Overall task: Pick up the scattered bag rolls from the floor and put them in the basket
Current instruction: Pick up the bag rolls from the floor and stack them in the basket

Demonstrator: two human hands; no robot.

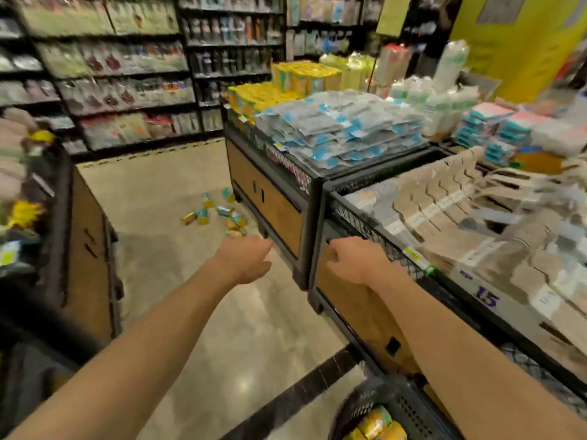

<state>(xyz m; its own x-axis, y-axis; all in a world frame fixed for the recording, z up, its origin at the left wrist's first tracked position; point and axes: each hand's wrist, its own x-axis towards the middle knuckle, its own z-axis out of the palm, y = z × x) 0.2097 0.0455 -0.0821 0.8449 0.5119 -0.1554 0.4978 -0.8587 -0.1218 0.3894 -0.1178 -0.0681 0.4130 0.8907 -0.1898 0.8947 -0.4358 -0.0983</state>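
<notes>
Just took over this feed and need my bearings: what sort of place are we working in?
Most likely a retail shop aisle. Tall shelves hold packaged goods, display bins carry stacked packets with price tags, and the bag rolls lie on a polished floor.

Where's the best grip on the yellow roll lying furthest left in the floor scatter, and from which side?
Take the yellow roll across its middle, fingers on its two long sides, coming down from above. It seems to lie flat on the floor, set slightly apart at the left of the other bag rolls, so its near and far sides look free. Both the left hand and the right hand hold nothing.
</notes>
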